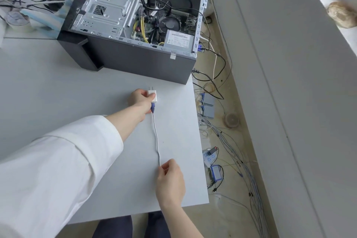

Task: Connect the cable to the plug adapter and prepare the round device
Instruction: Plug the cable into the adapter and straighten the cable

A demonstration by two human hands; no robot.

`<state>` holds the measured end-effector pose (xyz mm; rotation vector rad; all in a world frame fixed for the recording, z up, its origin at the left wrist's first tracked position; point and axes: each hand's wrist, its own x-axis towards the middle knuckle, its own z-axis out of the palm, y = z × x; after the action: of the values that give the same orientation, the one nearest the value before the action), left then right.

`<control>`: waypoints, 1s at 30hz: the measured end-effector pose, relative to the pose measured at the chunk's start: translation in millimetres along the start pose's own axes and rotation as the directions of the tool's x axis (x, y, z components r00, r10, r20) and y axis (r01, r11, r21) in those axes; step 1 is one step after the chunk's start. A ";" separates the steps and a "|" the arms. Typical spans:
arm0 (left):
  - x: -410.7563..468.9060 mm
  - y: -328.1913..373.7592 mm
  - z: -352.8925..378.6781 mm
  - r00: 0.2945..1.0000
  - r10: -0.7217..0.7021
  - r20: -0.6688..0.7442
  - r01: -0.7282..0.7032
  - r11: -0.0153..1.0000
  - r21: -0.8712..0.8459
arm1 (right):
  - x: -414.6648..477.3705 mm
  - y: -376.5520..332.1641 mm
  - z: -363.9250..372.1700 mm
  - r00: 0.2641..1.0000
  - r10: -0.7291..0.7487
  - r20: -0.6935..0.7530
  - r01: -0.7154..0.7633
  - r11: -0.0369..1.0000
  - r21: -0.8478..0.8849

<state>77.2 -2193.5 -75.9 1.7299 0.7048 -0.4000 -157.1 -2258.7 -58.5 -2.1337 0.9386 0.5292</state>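
White plug adapter (153,96) – cable (156,141) attached – both hands.

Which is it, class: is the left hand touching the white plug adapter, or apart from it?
Touching. The head view shows the left hand pinching the plug adapter, a finger lying across its white face, with the cable running from it back to the right hand.

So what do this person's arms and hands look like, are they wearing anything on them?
The left hand is bare, with no glove, and a loose white sleeve, like a lab coat's, covers that arm down to the forearm. The right hand is bare too, and no sleeve shows on its forearm. No rings or watch are visible.
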 end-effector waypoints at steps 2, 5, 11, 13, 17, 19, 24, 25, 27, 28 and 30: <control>-1.2 0.7 3.2 1.000 0.001 -0.025 0.000 1.000 0.021 | 0.4 -0.1 0.1 1.000 0.007 -0.003 -0.006 1.000 0.007; -3.8 2.9 5.1 0.999 0.002 -0.044 0.000 0.999 0.043 | 2.0 0.0 0.1 1.000 0.008 0.002 -0.008 1.000 -0.010; 6.6 -0.6 7.5 0.996 0.013 -0.083 -0.005 0.995 0.100 | 3.8 -2.6 -0.3 1.000 -0.001 -0.013 0.000 0.998 -0.055; 29.2 -13.1 11.1 0.997 -0.009 -0.078 0.017 0.994 0.112 | 4.7 -2.5 -0.3 1.000 0.014 -0.010 -0.014 0.999 -0.047; 44.3 -21.3 11.8 0.994 -0.006 -0.107 0.027 0.982 0.189 | 7.8 -2.2 -3.8 0.999 0.041 0.029 -0.041 0.999 -0.016; 36.9 -16.1 10.0 0.995 -0.007 -0.101 0.029 0.976 0.215 | 11.0 -3.9 -7.6 0.997 0.053 0.051 -0.052 0.998 -0.021; -2.0 14.2 0.6 0.996 -0.039 -0.085 0.059 0.969 0.241 | 19.8 -8.3 -13.8 0.990 0.056 0.127 -0.047 0.996 -0.071; -6.7 17.7 -1.2 0.996 -0.048 -0.081 0.066 0.970 0.235 | 21.3 -9.3 -15.1 0.989 0.054 0.140 -0.042 0.996 -0.083; -13.6 24.6 -6.1 0.997 -0.039 -0.070 0.056 0.965 0.256 | 24.6 -11.4 -17.9 0.986 0.051 0.159 -0.034 0.994 -0.104; -16.7 28.5 -9.7 0.997 -0.026 -0.067 0.044 0.959 0.278 | 25.8 -12.9 -19.9 0.984 0.051 0.168 -0.032 0.993 -0.114; -20.1 35.7 -18.9 0.999 0.006 -0.038 0.006 0.953 0.303 | 28.9 -17.7 -24.6 0.983 0.045 0.177 -0.021 0.991 -0.134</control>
<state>83.1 -2185.8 -31.9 2.0323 0.6984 -0.4965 -123.2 -2282.3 -52.1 -2.1469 0.8601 0.8060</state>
